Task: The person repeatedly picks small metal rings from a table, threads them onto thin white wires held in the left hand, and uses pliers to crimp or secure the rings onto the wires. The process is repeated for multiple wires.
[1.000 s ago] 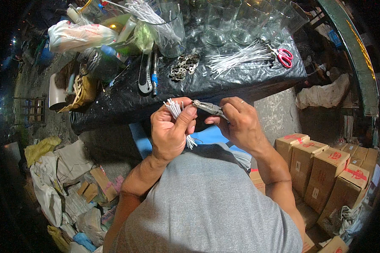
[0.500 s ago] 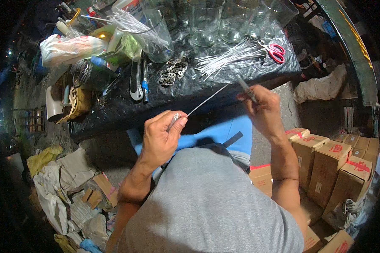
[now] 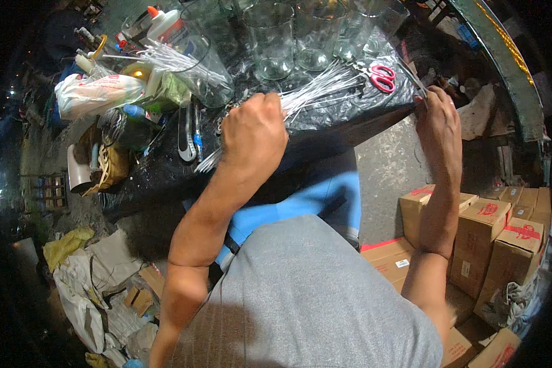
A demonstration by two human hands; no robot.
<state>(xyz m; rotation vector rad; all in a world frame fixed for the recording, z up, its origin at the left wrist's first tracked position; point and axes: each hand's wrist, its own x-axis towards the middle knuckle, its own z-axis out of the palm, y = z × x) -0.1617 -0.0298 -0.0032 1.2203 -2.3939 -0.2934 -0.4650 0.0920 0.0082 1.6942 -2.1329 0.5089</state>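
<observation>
My left hand is closed in a fist over the front of the table, with the ends of several thin white wicks sticking out below it. Beyond the fist, a loose bundle of white wicks fans across the black plastic. At the table's right edge, my right hand has its fingers round a slim metal tool, whose exact kind is unclear. Red-handled scissors lie left of that hand. The small metal pieces on the table are mostly hidden behind my left hand.
Clear glass cylinders stand along the back. Another glass leans at the left, full of wicks, near a glue bottle and a utility knife. Cardboard boxes stand on the floor at the right; sacks lie at the left.
My left hand has moved forward over the table with the wicks. My right hand has gone right and forward with the tool, away from the single wick held earlier.
</observation>
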